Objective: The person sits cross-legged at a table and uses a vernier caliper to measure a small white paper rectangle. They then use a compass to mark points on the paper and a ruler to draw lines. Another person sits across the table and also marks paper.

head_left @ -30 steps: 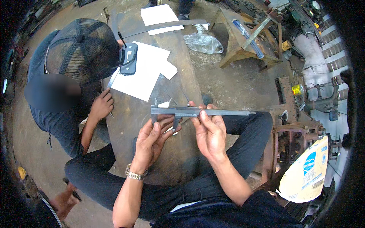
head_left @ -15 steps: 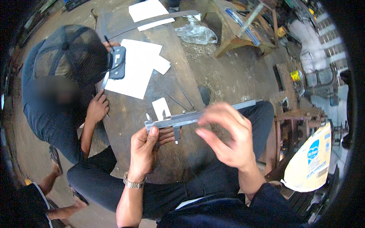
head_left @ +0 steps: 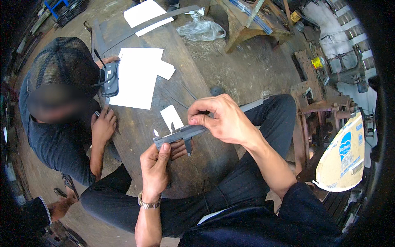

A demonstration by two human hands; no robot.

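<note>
A steel vernier caliper (head_left: 181, 135) lies slantwise across the middle of the view, its jaw end at the left and its beam running up to the right. My left hand (head_left: 155, 166) is wrapped round the jaw end, thumb on the near face and fingers behind it. With thumb and forefinger pinched together, my right hand (head_left: 224, 119) grips the upper edge of the caliper near its slider. The right hand hides part of the beam. Just behind the jaws, a small white card (head_left: 169, 115) rests on the brown wooden table (head_left: 181, 61).
Across the table at the left, a person in a cap (head_left: 61, 61) leans over white paper sheets (head_left: 138, 76), near a dark handheld device (head_left: 110, 80). A long flat metal strip (head_left: 152, 25) and a clear plastic bag (head_left: 201, 29) are farther back. A cardboard piece (head_left: 341, 156) stands at the right.
My right hand has moved left along the caliper and closed its thumb and forefinger on it. My left hand keeps its hold. The view has shifted slightly.
</note>
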